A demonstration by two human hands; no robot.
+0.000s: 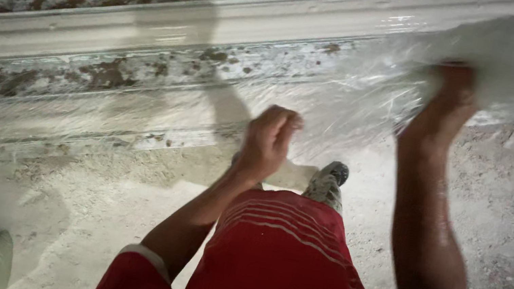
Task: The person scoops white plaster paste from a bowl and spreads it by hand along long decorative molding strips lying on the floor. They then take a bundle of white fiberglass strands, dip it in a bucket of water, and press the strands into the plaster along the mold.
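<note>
Clear plastic film (346, 103) between left hand (268, 141) and right hand (450, 99).

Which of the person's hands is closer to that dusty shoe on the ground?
Left. The left hand hovers clenched just beside the shoe; the right hand is raised farther away, by the white bundle.

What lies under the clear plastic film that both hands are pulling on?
Under the plastic film, a long pale moulded strip with brown stains shows through. The left hand and right hand grip the film; its right end is blurred.
</note>
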